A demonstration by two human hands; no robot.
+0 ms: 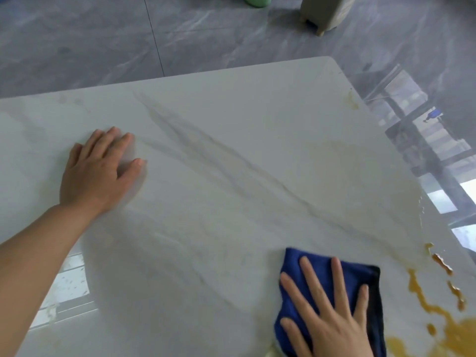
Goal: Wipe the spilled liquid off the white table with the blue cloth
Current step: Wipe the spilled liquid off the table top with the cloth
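Left hand (96, 171) at 9 o'clock of the view: palm down, flat on the white table (231, 155), fingers straight and slightly spread, holding nothing; bare forearm runs back toward 8 o'clock. Table top is glossy white stone with grey diagonal veins running from 11 o'clock to 4 o'clock, rounded far corner at 1 o'clock, window reflections near the left forearm. Faint yellowish smear film across the centre-right of the slab, plus a small yellow mark near the far right edge. Right hand (332, 323) at 5 o'clock: fingers straight and fanned wide, palm pressing flat on the blue cloth (319, 266), no curl, no pinch. Cloth is folded, roughly square, deep blue terry-type pile, a darker edge on its right side; it lies flat on the table under the hand. Spilled liquid (438, 318) at 4 to 5 o'clock, just beside the cloth's right edge: amber, glossy, irregular puddle with a thin wavy trail and separate drops along the table's right edge. Beyond the table, polished grey marble-pattern floor tiles (128, 42); at 12 o'clock a green object (257, 0) and a beige footed object (327, 14), both cropped.
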